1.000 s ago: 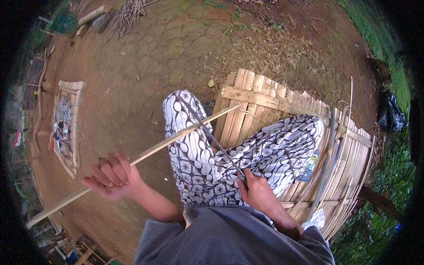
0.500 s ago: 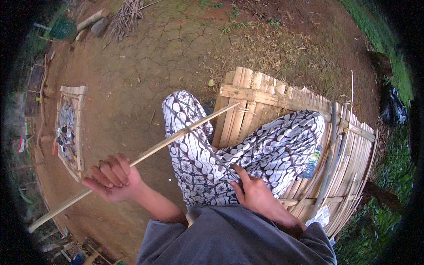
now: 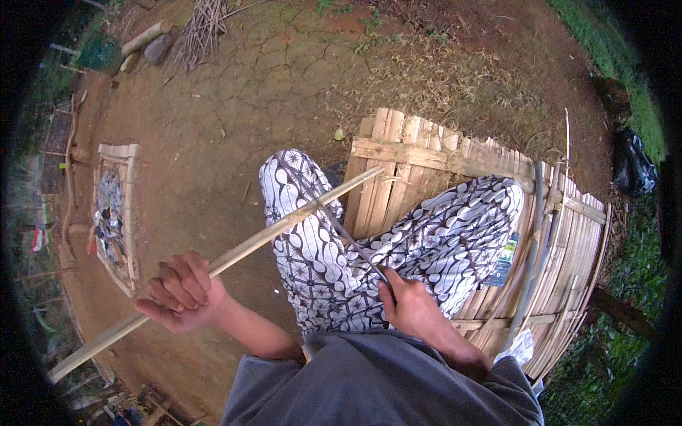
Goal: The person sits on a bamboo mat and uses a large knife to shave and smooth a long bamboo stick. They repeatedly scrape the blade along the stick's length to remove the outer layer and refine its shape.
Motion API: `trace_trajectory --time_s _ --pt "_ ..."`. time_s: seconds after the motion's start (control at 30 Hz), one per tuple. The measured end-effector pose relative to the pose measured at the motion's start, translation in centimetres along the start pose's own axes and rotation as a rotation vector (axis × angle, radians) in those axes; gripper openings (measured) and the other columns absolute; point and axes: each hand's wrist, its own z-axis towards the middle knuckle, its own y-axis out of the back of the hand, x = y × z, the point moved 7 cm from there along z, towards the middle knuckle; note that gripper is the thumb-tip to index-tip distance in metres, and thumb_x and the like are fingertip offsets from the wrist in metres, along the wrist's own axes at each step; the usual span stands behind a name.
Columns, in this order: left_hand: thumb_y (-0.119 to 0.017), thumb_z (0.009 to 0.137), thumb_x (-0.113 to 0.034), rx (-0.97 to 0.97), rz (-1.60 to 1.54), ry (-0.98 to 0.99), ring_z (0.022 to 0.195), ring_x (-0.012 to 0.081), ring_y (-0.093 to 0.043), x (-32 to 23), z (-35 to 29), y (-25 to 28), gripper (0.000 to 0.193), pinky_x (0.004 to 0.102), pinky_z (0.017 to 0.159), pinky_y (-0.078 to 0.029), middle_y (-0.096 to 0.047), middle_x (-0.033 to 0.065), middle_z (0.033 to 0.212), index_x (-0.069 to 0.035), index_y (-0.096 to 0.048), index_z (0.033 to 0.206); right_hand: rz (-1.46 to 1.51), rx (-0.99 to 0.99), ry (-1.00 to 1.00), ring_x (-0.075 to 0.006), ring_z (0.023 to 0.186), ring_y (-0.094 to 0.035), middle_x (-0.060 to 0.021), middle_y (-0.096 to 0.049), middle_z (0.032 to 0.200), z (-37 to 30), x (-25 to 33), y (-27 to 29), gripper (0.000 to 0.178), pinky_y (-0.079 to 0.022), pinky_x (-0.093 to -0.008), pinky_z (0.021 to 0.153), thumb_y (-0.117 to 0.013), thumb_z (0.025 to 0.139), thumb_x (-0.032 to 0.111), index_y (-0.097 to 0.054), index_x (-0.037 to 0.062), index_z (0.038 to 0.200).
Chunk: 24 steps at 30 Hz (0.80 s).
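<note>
My left hand is closed around a long, pale bamboo stick. The stick slants up to the right, over my knee, and its far end lies above the edge of a bamboo platform. My right hand grips a knife by my lap, its handle hidden in the fingers. The knife's thin, dark blade points up and left and meets the stick, or crosses close to it, above my patterned trousers.
I sit cross-legged on the slatted bamboo platform. A phone-like dark object and a grey pole lie on its right side. Shavings litter the ground beyond. At left stands a bamboo-framed bed of debris.
My right hand has drawn the knife slightly back toward my body and to the right. The left hand and stick have barely shifted.
</note>
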Motion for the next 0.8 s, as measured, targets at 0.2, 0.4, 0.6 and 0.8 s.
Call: trace_trajectory --time_s 0.2,0.4,0.6,0.8 --pt "-0.03 0.096 -0.044 0.067 0.035 0.029 0.024 0.0032 -0.025 0.1 -0.1 -0.3 0.053 0.0158 0.029 -0.02 -0.032 -0.0048 0.034 -0.015 -0.035 0.052 -0.175 -0.196 -0.119 -0.044 0.057 -0.057 -0.0284 -0.053 0.058 2.2 -8.2 0.7 0.02 -0.046 -0.0494 0.052 -0.05 0.087 0.011 -0.052 -0.0084 0.088" --pt "-0.03 0.095 -0.046 -0.034 0.025 0.001 0.024 0.0029 -0.025 0.2 0.1 -0.4 0.053 0.0156 0.029 -0.018 -0.032 -0.0042 0.034 -0.015 -0.035 0.052 -0.108 -0.107 -0.021 -0.0442 0.058 -0.057 -0.0274 -0.054 0.058 2.1 -3.5 1.0 0.02 -0.047 -0.0499 0.053 -0.051 0.087 0.014 -0.05 -0.0065 0.086" --pt "-0.025 0.097 -0.045 -0.079 0.025 0.026 0.027 0.0037 -0.022 0.4 0.3 0.1 0.052 0.0167 0.031 -0.017 -0.029 -0.0032 0.038 -0.016 -0.031 0.054 -0.189 -0.135 0.003 -0.0433 0.055 -0.057 -0.0277 -0.054 0.059 1.4 -4.0 -1.5 0.017 -0.046 -0.0488 0.053 -0.051 0.085 0.01 -0.052 -0.0069 0.088" --pt "-0.025 0.098 -0.041 -0.258 0.084 -0.035 0.03 0.0064 -0.015 -0.3 -0.3 1.2 0.05 0.0202 0.032 -0.015 -0.022 -0.0016 0.042 -0.016 -0.027 0.055 -0.18 -0.218 -0.164 -0.0443 0.054 -0.056 -0.0284 -0.052 0.054 2.9 -6.0 0.7 0.023 -0.045 -0.0512 0.049 -0.049 0.087 0.014 -0.051 -0.0093 0.086"
